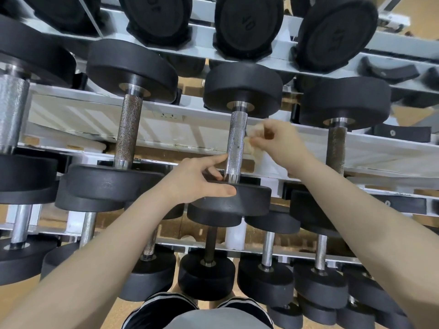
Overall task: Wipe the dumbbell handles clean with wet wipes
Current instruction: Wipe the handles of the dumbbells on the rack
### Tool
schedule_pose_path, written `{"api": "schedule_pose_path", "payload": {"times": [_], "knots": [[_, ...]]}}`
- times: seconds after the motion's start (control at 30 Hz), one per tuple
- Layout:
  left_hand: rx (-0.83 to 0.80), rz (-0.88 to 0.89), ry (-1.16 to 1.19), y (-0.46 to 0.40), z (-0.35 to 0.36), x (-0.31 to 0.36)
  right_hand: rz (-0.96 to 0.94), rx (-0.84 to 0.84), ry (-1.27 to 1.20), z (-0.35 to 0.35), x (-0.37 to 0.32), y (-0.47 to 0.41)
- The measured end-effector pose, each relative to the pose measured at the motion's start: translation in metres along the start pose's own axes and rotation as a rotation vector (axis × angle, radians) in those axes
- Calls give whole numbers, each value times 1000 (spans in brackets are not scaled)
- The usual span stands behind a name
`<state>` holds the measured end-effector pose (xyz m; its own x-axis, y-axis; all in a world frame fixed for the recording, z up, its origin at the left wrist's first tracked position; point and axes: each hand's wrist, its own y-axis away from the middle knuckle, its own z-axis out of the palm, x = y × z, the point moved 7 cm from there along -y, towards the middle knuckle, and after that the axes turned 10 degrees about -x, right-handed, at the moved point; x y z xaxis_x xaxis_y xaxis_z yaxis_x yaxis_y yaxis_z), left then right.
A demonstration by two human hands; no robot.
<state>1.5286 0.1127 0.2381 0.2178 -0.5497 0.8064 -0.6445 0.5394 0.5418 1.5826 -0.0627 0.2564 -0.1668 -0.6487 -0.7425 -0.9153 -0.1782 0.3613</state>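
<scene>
Knurled steel forms the handle of the dumbbell under attention, which lies on the middle tier of a white metal rack, its near black head at the tier's front rail and its far head toward the back rail. The left hand rests on the near head: thumb along the head's front edge, index finger extended and touching the lower part of the handle, remaining fingers loosely bent, gripping nothing. The right hand is just beside the right side of the handle at mid-length, fingers curled and pinching a crumpled wet wipe; the wipe is blurred, and contact with the steel cannot be confirmed. A neighbouring dumbbell with a darker handle lies on the same tier to the left, another to the right. Further dumbbells occupy the tiers above and below.
</scene>
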Motion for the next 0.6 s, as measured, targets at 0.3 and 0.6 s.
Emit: {"api": "schedule_pose_path", "payload": {"times": [0.3, 0.6], "knots": [[-51, 4, -58, 10, 1, 2, -694, 150, 1021, 28, -84, -16], [27, -70, -115, 16, -11, -7, -491, -571, 1141, 83, -63, 14]]}}
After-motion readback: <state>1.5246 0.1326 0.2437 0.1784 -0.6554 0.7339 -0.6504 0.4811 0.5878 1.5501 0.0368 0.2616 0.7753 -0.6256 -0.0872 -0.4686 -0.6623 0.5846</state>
